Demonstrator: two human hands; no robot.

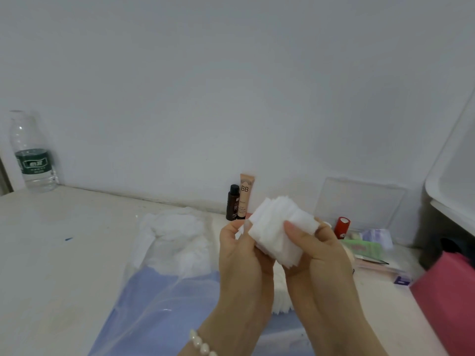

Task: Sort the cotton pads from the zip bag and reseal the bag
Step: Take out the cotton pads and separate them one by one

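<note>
Both hands hold a thick stack of white square cotton pads up above the counter, in front of the wall. The left hand grips the stack's left edge, with its thumb lying on the front face near the upper left corner and the other fingers curled behind, out of sight. The right hand grips the right side, thumb pressed across the front of the stack and a fingertip showing past its right edge; the pads fan slightly, their edges stepped. A pearl bracelet sits on the left wrist.

Below the hands lies the zip bag, clear plastic with a blue lower part, flat on the counter with loose white pads bunched inside its far end. A second pile of pads rests on the bag under the hands.

Against the wall stand a small dark bottle and a beige tube marked BB, touching side by side. A water bottle stands at the far left. To the right lie a red cylinder and a pink bag
</note>
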